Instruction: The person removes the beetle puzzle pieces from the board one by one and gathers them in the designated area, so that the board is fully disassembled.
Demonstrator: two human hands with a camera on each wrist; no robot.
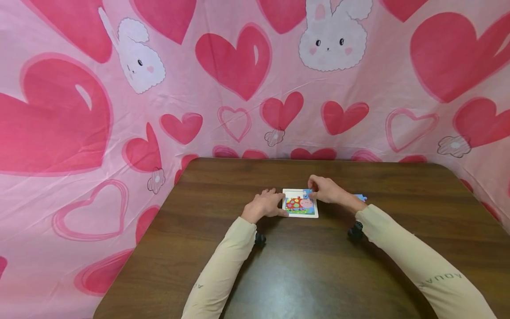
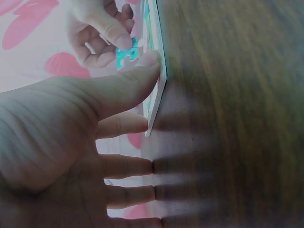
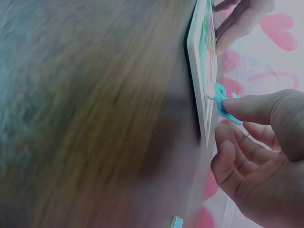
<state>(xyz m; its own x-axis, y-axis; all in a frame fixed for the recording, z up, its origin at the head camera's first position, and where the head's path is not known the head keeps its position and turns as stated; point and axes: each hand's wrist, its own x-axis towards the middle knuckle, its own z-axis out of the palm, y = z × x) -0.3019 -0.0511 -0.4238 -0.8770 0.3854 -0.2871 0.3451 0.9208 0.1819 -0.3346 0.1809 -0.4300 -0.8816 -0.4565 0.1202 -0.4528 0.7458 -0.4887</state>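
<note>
A small jigsaw puzzle in a white-rimmed tray (image 1: pixel 301 216) lies on the wooden table, its picture showing a pink pig-like face and a red body with coloured dots. Part of its upper left is bare white. At the tray's left side rests my left hand (image 1: pixel 263 205), its thumb (image 2: pixel 142 71) on the rim and its other fingers stretched out to the table. Over the tray's upper right corner, my right hand (image 1: pixel 327 190) pinches a blue puzzle piece (image 3: pixel 220 99) between thumb and fingers. The held piece is tilted against the tray surface; whether it is seated cannot be told.
Another blue puzzle piece (image 1: pixel 361 197) lies on the table (image 1: pixel 303 274) to the right, partly hidden by the right wrist. A pink cloth (image 1: pixel 239 124) with hearts and rabbits hangs behind the table and along its sides.
</note>
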